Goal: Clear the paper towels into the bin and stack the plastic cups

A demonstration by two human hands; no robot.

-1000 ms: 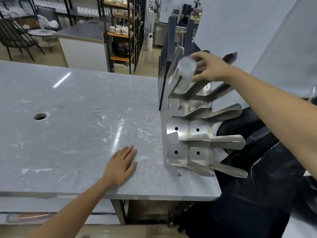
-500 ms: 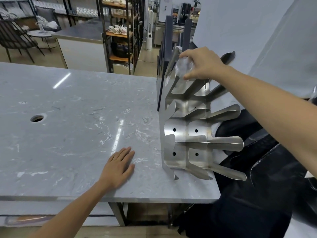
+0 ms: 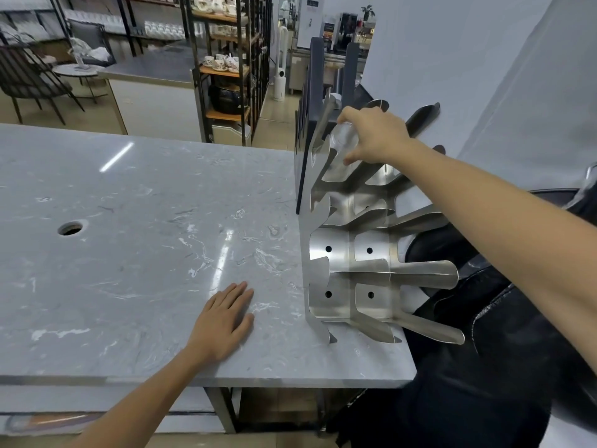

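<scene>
One clear cup tilted, base up-left, in rack | right hand gripping it; left hand flat, fingers spread, on table

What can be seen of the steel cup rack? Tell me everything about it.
The steel cup rack is brushed, shiny sheet metal, standing upright at the right edge of the grey marble table. A grid of square compartments, several with a round hole in the back, sends curved troughs out to the right past the table edge. A dark panel stands right behind it. The right hand holds a clear plastic cup in a top trough.
</scene>
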